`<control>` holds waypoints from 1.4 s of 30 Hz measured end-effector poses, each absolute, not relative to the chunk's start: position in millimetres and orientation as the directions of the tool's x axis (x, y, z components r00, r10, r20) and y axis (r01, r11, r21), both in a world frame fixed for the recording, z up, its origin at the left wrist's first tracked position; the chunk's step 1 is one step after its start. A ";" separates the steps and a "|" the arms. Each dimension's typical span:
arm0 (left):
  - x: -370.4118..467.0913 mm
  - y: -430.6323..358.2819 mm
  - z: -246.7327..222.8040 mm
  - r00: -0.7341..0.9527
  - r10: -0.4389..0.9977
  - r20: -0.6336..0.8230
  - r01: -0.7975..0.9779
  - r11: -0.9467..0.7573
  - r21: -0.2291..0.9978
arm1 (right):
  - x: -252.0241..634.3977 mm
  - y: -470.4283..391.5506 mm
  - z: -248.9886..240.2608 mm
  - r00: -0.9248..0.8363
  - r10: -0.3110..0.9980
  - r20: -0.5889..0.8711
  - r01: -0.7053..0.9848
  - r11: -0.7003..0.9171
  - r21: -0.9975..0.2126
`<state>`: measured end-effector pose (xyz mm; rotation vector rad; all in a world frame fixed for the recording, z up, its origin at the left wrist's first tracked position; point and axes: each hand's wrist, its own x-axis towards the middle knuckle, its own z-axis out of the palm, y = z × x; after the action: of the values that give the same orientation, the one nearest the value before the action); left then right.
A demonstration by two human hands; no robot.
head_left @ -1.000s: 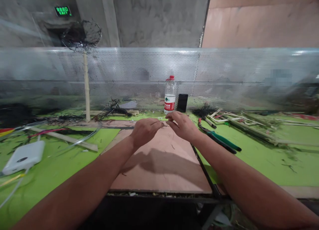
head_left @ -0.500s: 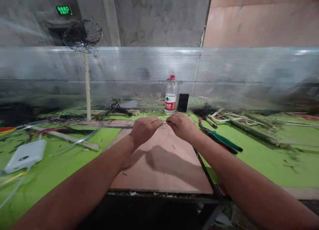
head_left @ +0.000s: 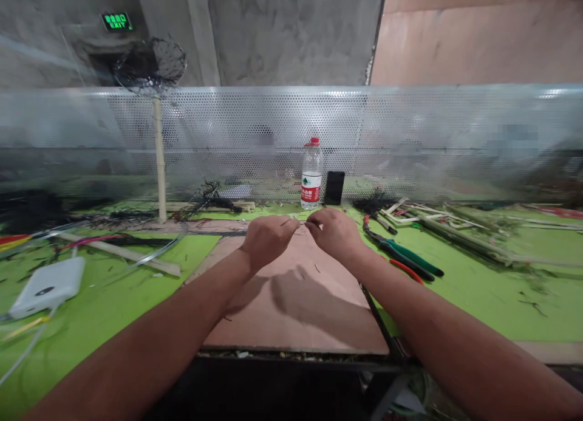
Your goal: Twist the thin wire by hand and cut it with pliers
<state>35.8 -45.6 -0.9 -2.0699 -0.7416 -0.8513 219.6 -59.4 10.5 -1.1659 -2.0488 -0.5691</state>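
Note:
Above the far part of a pinkish wooden board point(head_left: 314, 318), my left hand point(head_left: 269, 240) and my right hand point(head_left: 334, 231) face each other, fingertips almost meeting. Both are closed in a pinch. A thin, pale sliver shows between the fingertips, too small to name, and the fingers cover most of it. Shadows of the hands fall on the board below. Just behind them stands a water bottle point(head_left: 311, 179) with a red cap, beside a dark phone point(head_left: 334, 188) propped upright. Green-handled pliers point(head_left: 412, 257) lie right of my right forearm, over a red handle point(head_left: 406, 270).
Bamboo strips point(head_left: 460, 229) are piled at the right. On the left are a white power bank point(head_left: 48, 287) with cables, a flat wooden stick point(head_left: 132, 253) and an upright bamboo pole point(head_left: 160, 160) topped with dark wire. A perforated metal screen point(head_left: 218, 123) runs across the back.
My hands have shifted very slightly to the right and stay pinched together. More of the red handle beside the pliers shows now.

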 end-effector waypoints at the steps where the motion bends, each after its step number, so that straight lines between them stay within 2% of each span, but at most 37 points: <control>1: 36.2 -45.8 -0.9 0.616 0.217 0.757 0.723 -0.538 -0.434 | 220.5 -59.6 11.2 -0.351 0.578 0.737 0.873 0.486 0.034; 7: 36.3 -46.4 -0.1 0.639 0.252 0.727 0.723 -0.521 -0.454 | 223.3 -65.8 18.7 -0.329 0.700 0.633 0.929 0.361 0.083; 10: 30.5 -44.6 3.1 0.595 0.287 0.751 0.765 -0.489 -0.419 | 223.1 -69.5 22.5 -0.231 0.726 0.648 0.961 0.274 0.036; 12: 24.9 -42.2 5.3 0.565 0.291 0.772 0.786 -0.475 -0.396 | 222.8 -70.9 24.0 -0.215 0.729 0.650 0.950 0.311 -0.034; 16: 18.2 -38.8 7.0 0.556 0.268 0.787 0.790 -0.465 -0.400 | 221.6 -68.8 21.6 -0.278 0.716 0.641 0.836 0.509 -0.205; 21: 19.6 -37.6 5.5 0.550 0.257 0.795 0.789 -0.472 -0.393 | 215.5 -59.5 8.5 -0.255 0.782 0.569 0.513 0.608 -0.606; 24: 19.4 -36.4 4.7 0.523 0.235 0.819 0.789 -0.496 -0.362 | 210.8 -57.7 1.8 -0.306 0.769 0.561 0.389 0.639 -0.664; 26: 18.6 -36.3 5.1 0.497 0.230 0.837 0.788 -0.522 -0.325 | 210.2 -58.9 1.0 -0.357 0.746 0.563 0.388 0.666 -0.637; 29: 17.8 -37.9 7.3 0.441 0.246 0.863 0.792 -0.558 -0.246 | 212.8 -61.8 4.0 -0.393 0.721 0.571 0.474 0.691 -0.546; 36: 21.6 -42.7 9.8 0.331 0.282 0.900 0.785 -0.612 -0.097 | 214.4 -66.6 7.2 -0.444 0.668 0.597 0.781 0.615 -0.107; 42: 24.7 -45.4 8.4 0.307 0.273 0.911 0.759 -0.649 -0.061 | 209.8 -64.3 3.7 -0.446 0.654 0.611 0.858 0.508 0.083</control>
<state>24.7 -45.4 8.4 -2.0917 -0.9135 -1.3154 209.8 -64.3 3.7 -1.2353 -2.2402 -0.5267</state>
